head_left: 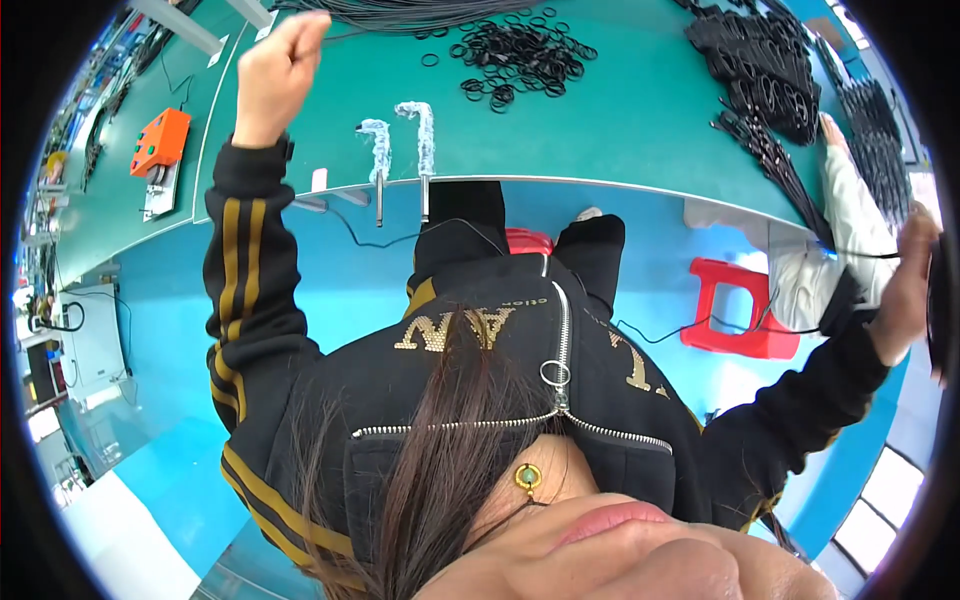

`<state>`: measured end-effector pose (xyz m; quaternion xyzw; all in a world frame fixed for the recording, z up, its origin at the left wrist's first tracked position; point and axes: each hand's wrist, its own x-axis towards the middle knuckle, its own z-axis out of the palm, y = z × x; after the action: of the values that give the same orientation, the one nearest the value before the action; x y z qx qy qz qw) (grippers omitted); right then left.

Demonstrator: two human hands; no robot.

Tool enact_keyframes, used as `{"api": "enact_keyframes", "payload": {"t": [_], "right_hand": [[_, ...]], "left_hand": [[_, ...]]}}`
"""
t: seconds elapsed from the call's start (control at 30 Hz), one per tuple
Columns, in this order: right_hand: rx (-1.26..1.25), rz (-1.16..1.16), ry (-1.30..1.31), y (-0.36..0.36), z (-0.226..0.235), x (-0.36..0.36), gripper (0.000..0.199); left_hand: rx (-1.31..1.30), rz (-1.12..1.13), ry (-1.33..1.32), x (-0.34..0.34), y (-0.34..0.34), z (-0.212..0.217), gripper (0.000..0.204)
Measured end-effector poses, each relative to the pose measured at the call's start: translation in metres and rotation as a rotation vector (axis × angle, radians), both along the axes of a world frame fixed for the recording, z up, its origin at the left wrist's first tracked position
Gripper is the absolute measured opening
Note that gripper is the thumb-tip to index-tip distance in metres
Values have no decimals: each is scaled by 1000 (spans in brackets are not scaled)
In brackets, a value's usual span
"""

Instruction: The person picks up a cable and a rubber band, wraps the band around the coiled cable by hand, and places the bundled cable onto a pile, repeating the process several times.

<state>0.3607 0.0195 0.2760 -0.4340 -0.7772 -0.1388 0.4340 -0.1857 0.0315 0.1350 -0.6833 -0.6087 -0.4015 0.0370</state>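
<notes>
My left hand [283, 62] is raised as a closed fist over the green table [620, 130], close to a bundle of long black cables [400, 12]; nothing shows clearly inside the fist. At the far right rim my right hand [912, 275] grips a dark coiled cable [940, 300], and a thin black wire [700, 324] trails from it across my black jacket with gold stripes. Two upright pegs wrapped in white [425, 135] stand at the table's near edge between my arms.
A pile of small black rings [520, 55] lies on the table, with heaps of bundled black cables [765, 70] at the back right. Another person's white sleeve [850, 205] rests there. An orange device [160, 140] sits left. A red stool [740, 305] stands on the blue floor.
</notes>
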Motion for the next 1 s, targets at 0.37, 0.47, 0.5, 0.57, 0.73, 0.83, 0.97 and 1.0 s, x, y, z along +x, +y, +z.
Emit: {"api": "enact_keyframes", "payload": {"t": [0.37, 0.47, 0.5, 0.57, 0.73, 0.83, 0.97, 1.0], "right_hand": [[-637, 554, -127, -20, -159, -109, 48], [-963, 731, 149, -25, -166, -155, 39], [-972, 674, 141, -22, -165, -159, 39], [-802, 707, 154, -15, -163, -164, 27], [-537, 772, 120, 7, -163, -162, 10], [-561, 774, 119, 20, -173, -164, 10], [-701, 778, 206, 23, -196, -170, 11], [-782, 753, 236, 22, -201, -172, 12]], "left_hand": [[-260, -675, 90, 155, -45, -25, 10], [-241, -689, 34, 175, -38, -29, 13], [-215, -707, 3, 176, -36, -29, 14], [-301, -722, 1, 168, -37, -29, 19], [-1033, -996, -534, 155, -50, -37, 34], [-1326, -1212, -1050, 163, -62, -41, 37], [-1273, -1364, -1723, 180, -86, -39, 39], [-1218, -1283, -1874, 183, -92, -39, 40]]}}
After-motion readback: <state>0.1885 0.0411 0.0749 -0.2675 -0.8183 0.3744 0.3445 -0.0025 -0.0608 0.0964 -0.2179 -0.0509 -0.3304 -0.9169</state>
